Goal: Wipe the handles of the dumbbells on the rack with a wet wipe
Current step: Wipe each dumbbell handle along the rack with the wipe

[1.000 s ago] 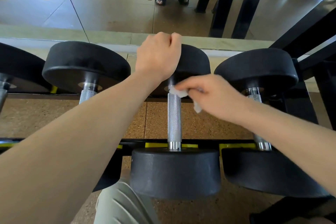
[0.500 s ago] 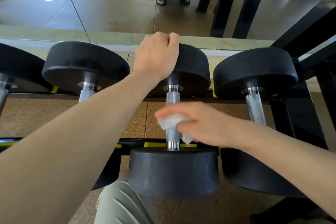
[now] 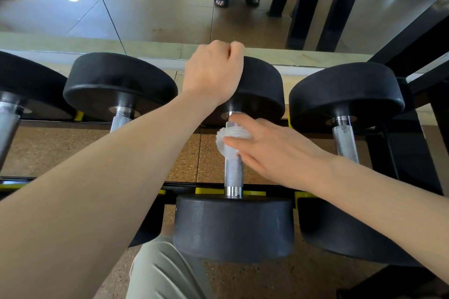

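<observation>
Head view shows the left hand (image 3: 213, 73) clenched over the far head (image 3: 262, 87) of the middle dumbbell, steadying it on the rack (image 3: 398, 128); the right hand (image 3: 272, 153) grasps a wipe (image 3: 230, 138) wrapped round the far half of the handle (image 3: 233, 172); I'd keep the wipe snug all round, run it end to end, and cover the near knurling too.
</observation>
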Motion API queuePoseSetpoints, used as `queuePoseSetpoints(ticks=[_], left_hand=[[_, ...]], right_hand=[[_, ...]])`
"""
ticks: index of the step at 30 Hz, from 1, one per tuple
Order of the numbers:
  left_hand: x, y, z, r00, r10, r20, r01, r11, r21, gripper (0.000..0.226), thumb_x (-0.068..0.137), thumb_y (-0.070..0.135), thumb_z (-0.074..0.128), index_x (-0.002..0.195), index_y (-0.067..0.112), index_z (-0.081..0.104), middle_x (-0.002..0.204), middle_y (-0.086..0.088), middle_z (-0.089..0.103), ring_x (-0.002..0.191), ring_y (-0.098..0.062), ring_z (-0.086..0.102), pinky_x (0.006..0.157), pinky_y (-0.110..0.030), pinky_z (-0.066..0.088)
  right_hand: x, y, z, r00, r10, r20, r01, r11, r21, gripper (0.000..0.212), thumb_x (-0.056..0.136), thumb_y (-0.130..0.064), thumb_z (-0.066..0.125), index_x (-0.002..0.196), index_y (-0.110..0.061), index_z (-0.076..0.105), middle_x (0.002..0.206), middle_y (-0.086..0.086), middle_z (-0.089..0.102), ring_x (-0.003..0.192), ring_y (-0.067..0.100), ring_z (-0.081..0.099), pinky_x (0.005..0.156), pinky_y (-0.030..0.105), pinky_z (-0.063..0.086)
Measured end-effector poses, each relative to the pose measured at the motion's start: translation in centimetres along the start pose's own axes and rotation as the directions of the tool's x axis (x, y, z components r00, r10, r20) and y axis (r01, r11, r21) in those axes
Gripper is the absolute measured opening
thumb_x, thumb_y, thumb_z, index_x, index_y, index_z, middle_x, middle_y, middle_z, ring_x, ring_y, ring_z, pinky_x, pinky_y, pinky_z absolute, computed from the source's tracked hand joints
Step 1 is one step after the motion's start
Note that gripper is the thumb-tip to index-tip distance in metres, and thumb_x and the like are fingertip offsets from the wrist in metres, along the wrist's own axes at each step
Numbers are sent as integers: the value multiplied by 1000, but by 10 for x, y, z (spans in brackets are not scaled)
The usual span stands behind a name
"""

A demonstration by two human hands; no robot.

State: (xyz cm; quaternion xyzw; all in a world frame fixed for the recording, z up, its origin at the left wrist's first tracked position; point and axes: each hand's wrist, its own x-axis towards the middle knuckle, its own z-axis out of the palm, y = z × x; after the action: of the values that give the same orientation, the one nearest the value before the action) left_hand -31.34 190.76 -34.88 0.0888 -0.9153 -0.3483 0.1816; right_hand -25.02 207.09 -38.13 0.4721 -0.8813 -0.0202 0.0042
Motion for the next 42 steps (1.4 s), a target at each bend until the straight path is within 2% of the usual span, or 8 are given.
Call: queuePoseSetpoints(ticks=[8,11,18,25,28,30,33,42], left_hand=[[-1,2,-1,1000,-7,0,7,1000,8,45,104,29,33,70,10,58,64,-1,47,61,-13,44,53,-27,28],[-2,2,-1,1000,-1,13,1,1000,9,46,105,30,32,73,14,60,65,0,49,63,-13,47,53,-24,29],[-2,4,-4,1000,-16,16,16,1000,18,47,104,29,32,61,20,47,63,0,44,60,-14,42,52,-28,27],[-2,1,-2,1000,-8,-1,8,1000,20,46,104,31,32,65,18,53,65,1,47,62,-13,44,54,-26,27],[0,0,-1,1000,-8,-2,8,1000,9,46,103,31,32,75,12,63,68,-1,51,65,-14,47,57,-30,30],[1,0,0,1000,-3,-1,3,1000,-2,47,103,31,31,78,10,66,69,-3,53,67,-15,48,57,-31,31],[0,0,1,1000,0,4,0,1000,-6,47,103,32,31,80,11,66,70,-3,54,68,-14,50,56,-29,32],[-1,2,0,999,-36,-11,36,999,-17,45,101,29,34,63,11,50,63,-4,44,62,-15,43,55,-31,30]], right_hand=[[27,-15,7,908,268,-322,-159,932,326,19,95,-14,55,110,-9,67,108,7,65,98,22,59,86,34,48],[34,-20,17,973,131,-189,-126,991,35,13,93,-24,60,96,-21,73,99,-5,68,89,12,59,83,28,49],[26,-24,6,995,1,103,-28,964,266,20,101,-23,47,100,-16,65,97,-4,63,85,11,62,74,29,52],[-3,-6,-19,899,-29,436,-307,668,678,24,94,-29,57,82,-16,73,73,2,66,68,2,55,66,25,43],[-9,14,-13,864,347,364,-478,341,809,21,94,-19,57,88,-12,76,82,12,68,71,10,58,63,20,46],[-9,16,0,707,558,434,-583,113,805,20,93,-9,54,89,-10,73,87,11,67,75,16,61,62,23,49],[-1,-3,10,632,321,705,-736,-35,676,27,83,10,47,65,-5,60,66,10,57,58,18,51,53,26,38],[-15,-11,-24,759,41,650,-612,387,690,26,85,-2,49,60,1,51,60,14,50,65,25,46,76,37,42]])
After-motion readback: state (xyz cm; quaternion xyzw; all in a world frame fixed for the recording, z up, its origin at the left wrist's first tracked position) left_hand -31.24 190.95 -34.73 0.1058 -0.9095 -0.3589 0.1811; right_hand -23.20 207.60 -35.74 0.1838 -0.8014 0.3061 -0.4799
